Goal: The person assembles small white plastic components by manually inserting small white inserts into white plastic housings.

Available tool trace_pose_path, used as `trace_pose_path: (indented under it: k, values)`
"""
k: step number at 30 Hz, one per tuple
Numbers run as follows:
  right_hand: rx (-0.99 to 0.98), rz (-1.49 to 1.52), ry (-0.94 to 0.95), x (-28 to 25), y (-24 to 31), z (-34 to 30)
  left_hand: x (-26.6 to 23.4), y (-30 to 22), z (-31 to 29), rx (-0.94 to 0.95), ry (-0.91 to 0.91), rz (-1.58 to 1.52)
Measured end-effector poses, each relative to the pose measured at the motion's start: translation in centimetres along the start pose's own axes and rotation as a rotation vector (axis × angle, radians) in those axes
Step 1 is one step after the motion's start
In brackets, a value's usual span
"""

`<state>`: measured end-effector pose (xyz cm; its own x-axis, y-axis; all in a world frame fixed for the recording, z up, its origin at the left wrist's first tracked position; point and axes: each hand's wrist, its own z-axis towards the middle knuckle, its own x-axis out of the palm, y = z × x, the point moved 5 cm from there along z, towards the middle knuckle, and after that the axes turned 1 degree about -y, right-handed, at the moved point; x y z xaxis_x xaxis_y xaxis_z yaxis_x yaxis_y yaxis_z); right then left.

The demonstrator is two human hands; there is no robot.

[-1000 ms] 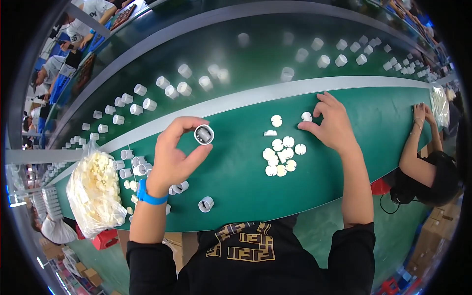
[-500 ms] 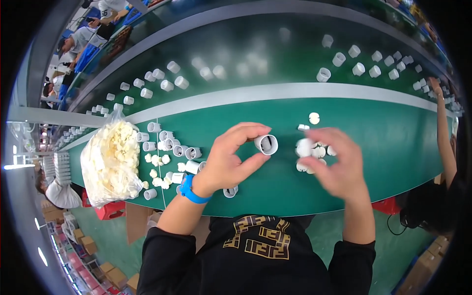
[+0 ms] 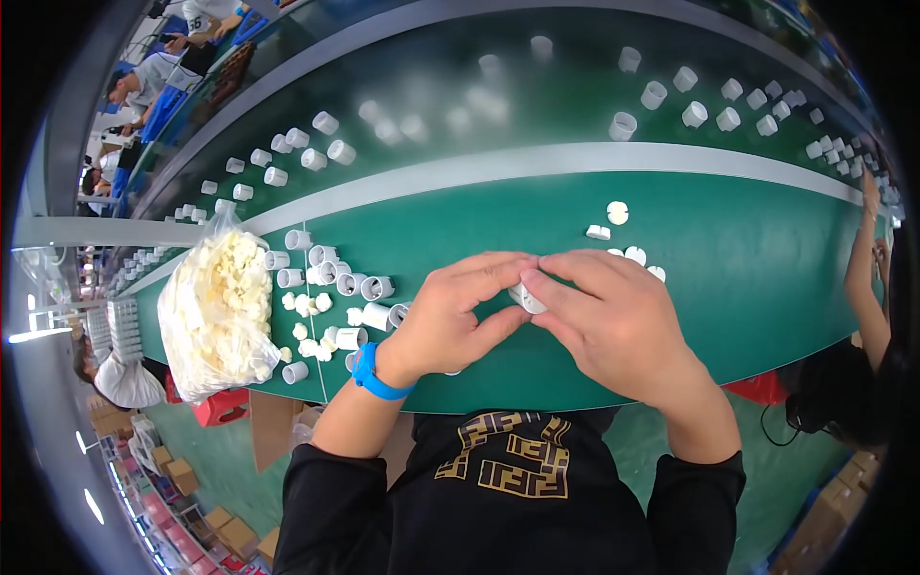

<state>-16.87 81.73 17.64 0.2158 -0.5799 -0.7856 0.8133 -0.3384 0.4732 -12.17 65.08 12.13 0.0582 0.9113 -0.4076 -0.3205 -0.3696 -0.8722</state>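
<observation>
My left hand (image 3: 448, 321), with a blue band at its wrist, closes around a short white plastic cylinder (image 3: 527, 299), now mostly hidden by fingers. My right hand (image 3: 618, 326) meets it from the right, thumb and fingers closed at the cylinder's open end on a round white cap that barely shows. Beyond the right hand lie loose white caps: a round one with notches (image 3: 617, 213), one on its side (image 3: 599, 232), and others partly covered by that hand (image 3: 635, 256).
A clear plastic bag of cream-coloured pieces (image 3: 216, 316) stands at left. Beside it lie several white cylinders (image 3: 379, 287) and loose cream pieces (image 3: 305, 305). Past a pale rail (image 3: 537, 158), a green belt carries more white cylinders (image 3: 623, 126). A co-worker's arm (image 3: 865, 287) reaches in at far right.
My right hand has moved left from the loose caps to the cylinder in my left hand, bringing a round white cap. The left hand has hardly moved. Cylinders on the belt have shifted slightly.
</observation>
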Motion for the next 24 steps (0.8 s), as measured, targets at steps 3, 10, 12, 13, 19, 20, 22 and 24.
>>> trace_pose_path:
  k: [3,10,12,13,19,20,22,24]
  values:
    - [0.162,0.256,-0.024,-0.4,-0.5,-0.4,0.1,-0.1,0.1,-0.011,0.04,-0.001]
    - [0.363,0.431,-0.07,-0.3,-2.1,-1.1,0.8,-0.3,0.8,0.008,0.048,0.009]
    - [0.473,0.451,0.003,0.3,-2.7,-1.2,1.0,-0.1,0.9,0.0,0.077,0.032]
    - [0.472,0.448,0.0,0.5,-3.0,-1.2,1.2,0.0,1.0,0.004,0.078,0.032]
    - [0.74,0.749,0.052,2.2,-5.5,-2.0,2.4,0.0,1.7,0.011,0.068,0.061]
    - [0.74,0.69,0.063,2.1,-5.5,-1.9,2.3,0.0,2.1,-0.004,0.065,0.057]
    - [0.738,0.624,0.067,2.0,-6.1,-1.6,2.1,0.6,3.2,-0.01,0.062,0.053]
    - [0.75,0.467,0.106,2.1,-8.1,-1.3,2.6,2.9,5.2,-0.124,0.169,-0.016]
